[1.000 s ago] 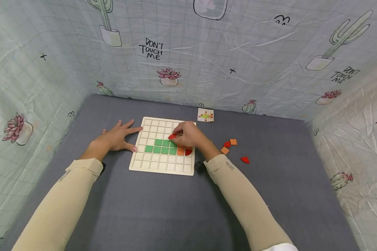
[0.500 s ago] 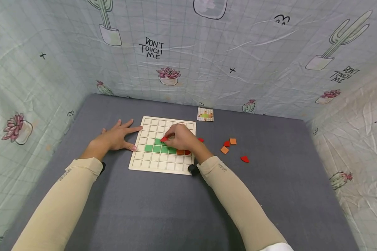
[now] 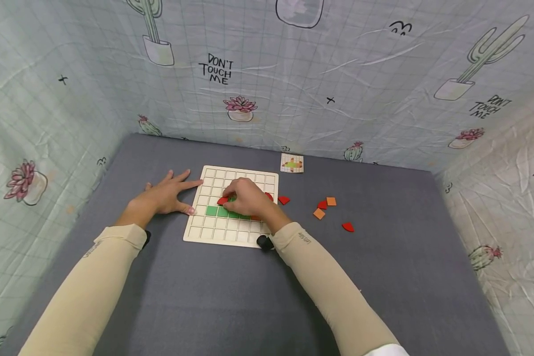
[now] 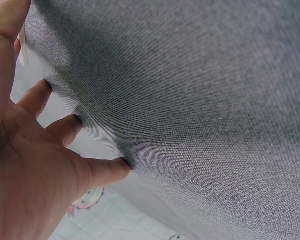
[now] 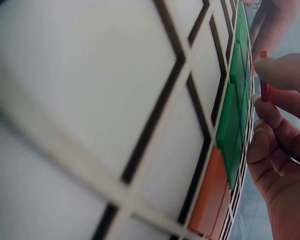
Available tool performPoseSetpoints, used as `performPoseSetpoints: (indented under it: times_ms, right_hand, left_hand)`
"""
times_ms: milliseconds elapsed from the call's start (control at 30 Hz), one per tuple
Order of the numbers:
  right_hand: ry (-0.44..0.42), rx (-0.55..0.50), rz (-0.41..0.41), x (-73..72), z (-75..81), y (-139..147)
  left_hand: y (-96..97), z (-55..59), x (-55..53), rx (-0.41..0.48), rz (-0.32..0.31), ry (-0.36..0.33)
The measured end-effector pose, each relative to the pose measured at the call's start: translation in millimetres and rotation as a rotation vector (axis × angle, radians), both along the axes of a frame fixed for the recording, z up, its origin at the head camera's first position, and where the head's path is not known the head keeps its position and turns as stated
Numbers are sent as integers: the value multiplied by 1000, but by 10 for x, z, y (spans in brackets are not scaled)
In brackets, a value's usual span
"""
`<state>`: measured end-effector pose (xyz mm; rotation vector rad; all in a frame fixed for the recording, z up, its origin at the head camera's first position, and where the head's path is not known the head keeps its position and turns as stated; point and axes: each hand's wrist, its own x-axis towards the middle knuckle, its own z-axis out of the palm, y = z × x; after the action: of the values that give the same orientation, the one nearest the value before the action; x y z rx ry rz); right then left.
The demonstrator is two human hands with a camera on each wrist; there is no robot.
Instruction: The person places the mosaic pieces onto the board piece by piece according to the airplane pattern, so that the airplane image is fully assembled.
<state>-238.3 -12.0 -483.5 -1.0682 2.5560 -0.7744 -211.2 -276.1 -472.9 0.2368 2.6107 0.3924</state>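
My right hand (image 3: 246, 198) is over the cream gridded board (image 3: 227, 236), pinching a red rounded tile (image 3: 222, 200) between thumb and fingers. In the right wrist view that red tile (image 5: 264, 75) stands edge-on, raised off the board. Green square tiles (image 3: 211, 211) fill cells in the middle rows; my right hand hides part of them. An orange tile (image 5: 210, 195) lies beside the green ones. Fingers spread, my left hand (image 3: 162, 195) rests on the table at the board's left edge, its thumb and index finger touching that edge. Its other fingertips press the grey cloth (image 4: 215, 110).
A small printed card (image 3: 291, 163) lies behind the board's right corner. Right of the board are loose red tiles (image 3: 348, 227) and orange square tiles (image 3: 319, 213). A patterned fabric wall (image 3: 293, 118) closes off the back and sides.
My right hand has moved left across the board, carrying the red tile to the left end of the upper green row. Red tiles on the right came into view. The left hand stays put.
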Motion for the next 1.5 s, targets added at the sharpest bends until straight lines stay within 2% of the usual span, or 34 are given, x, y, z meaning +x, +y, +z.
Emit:
performPoseSetpoints:
  times_ms: [367, 1033, 1300, 1500]
  right_hand:
    - [-61, 37, -4, -47, 9, -171]
    - [-47, 111, 3, -55, 17, -268]
    - [-77, 101, -4, -66, 15, -255]
    - [-50, 86, 1, -78, -21, -269]
  left_hand:
    - [-4, -15, 6, -2, 1, 1]
    - [-4, -21, 3, -1, 4, -6]
    - [2, -8, 8, 1, 2, -7]
    - [-8, -6, 0, 6, 8, -13]
